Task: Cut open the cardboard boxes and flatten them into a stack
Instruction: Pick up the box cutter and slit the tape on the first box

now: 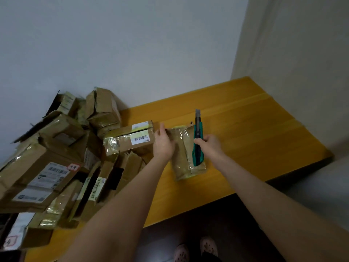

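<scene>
A small taped cardboard box (186, 156) lies on the yellow wooden table (255, 129), in front of me. My left hand (163, 143) grips its far left corner. My right hand (210, 143) is closed around a green utility knife (197, 142), held upright over the right side of the box with the blade out and pointing away from me. A long box with a barcode label (130, 138) lies just left of my left hand.
A loose heap of opened and taped cardboard boxes (56, 157) covers the left part of the table, up against the grey wall. The table's right edge and near edge drop to a dark floor, where my feet in slippers (196, 249) show.
</scene>
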`<state>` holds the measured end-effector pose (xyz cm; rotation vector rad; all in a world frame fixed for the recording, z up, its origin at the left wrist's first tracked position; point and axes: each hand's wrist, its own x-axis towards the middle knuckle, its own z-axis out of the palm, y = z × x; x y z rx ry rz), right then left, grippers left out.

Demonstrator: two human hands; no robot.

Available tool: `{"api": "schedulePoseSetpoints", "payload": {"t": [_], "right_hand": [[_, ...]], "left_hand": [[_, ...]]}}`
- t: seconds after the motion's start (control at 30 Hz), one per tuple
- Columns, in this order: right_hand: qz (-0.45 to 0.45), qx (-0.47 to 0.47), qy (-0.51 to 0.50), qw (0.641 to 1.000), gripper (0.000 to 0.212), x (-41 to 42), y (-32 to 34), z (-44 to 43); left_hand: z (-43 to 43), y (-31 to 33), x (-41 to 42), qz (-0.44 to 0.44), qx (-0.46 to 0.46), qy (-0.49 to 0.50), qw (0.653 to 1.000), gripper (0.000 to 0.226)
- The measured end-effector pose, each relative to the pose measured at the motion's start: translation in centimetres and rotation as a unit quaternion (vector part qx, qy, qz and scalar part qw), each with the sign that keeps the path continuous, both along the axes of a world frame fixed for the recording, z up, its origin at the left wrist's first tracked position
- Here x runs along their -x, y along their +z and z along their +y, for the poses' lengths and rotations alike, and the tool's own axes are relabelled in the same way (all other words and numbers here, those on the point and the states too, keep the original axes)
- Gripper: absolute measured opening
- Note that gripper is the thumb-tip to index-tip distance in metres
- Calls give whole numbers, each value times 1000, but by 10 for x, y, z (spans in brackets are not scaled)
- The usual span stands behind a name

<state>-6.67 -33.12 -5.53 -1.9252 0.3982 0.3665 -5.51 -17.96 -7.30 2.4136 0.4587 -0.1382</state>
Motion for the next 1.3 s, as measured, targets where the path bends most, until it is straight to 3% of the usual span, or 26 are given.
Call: {"api": "schedulePoseSetpoints", "payload": {"t": [0.07, 0.13, 0.4, 0.57, 0.67, 0.77, 0.87, 1.0, 1.13, 1.3], "right_hand": [[27, -58, -59, 996, 22, -1, -9, 5], [51, -124, -110, 985, 31, -3, -13, 9], [41, -256, -169, 951, 30, -4, -7, 13], [49, -241, -179, 953, 34, -1, -12, 1], [66, -212, -160, 962, 35, -1, -14, -5], [74, -211, -155, 962, 32, -1, -14, -11], [82, -209, -154, 962, 31, -1, -13, -17], [1, -149, -184, 972, 26, -10, -1, -27], [-69, -144, -193, 968, 16, -22, 15, -35], [-43, -187, -170, 967, 22, -22, 21, -34]], "left_hand": [[-3, -8, 5, 33, 49, 17, 998, 83], [0, -14, 8, 56, 56, 19, 997, 74], [14, 0, -2, -7, 22, -18, 1000, 62], [-4, 2, -7, 62, 62, -62, 994, 102], [-15, -3, -7, 154, -9, -84, 984, 126], [-25, -8, -5, 202, -78, -104, 971, 132], [-36, -9, -1, 225, -88, -107, 964, 134], [-49, 5, -1, 174, -169, -184, 953, 131], [-46, 39, -16, 60, -308, -289, 904, 129], [-6, 63, -25, 46, -362, -380, 850, 130]]}}
